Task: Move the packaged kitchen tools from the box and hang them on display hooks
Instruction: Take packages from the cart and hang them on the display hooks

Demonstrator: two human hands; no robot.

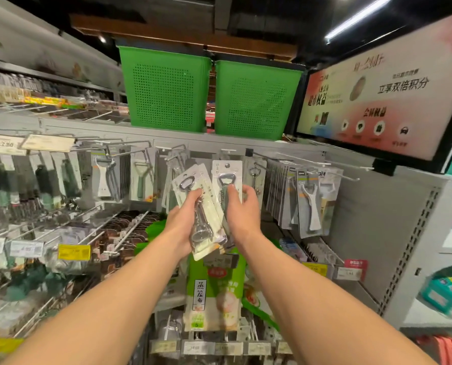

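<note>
Hands were both busy up at the peg wall. The left hand (pixel 186 219) gripped a stack of opener packs (pixel 190 180), thumb across the front and fingers wrapped behind. The stack leaned to the left and fanned out a bit at the top, with its lower end poking out under the palm. The front pack was a white card under clear plastic, with a chrome bottle opener head up top and a corkscrew-looking body with rings lower down. Couldn't tell exactly how many packs were in there.

The right hand (pixel 242 206) held a single pack (pixel 226 172) upright, just beside the stack, thumb on the front and fingers curled round the right edge. This one was a tall white card with a round hang hole at the top, some small print, and a silver opener head on a dark greenish handle. Its top edge sat right up at the row of display hooks (pixel 261 155) under the grey shelf (pixel 167 133). Whether the hole was actually over a hook, I couldn't tell.

Just right of it hung a corkscrew pack (pixel 255 177), then rows of peeler packs (pixel 309 204). Two green baskets (pixel 164 88) sat on the shelf above, and a green pouch (pixel 214 291) hung below the hands.
</note>
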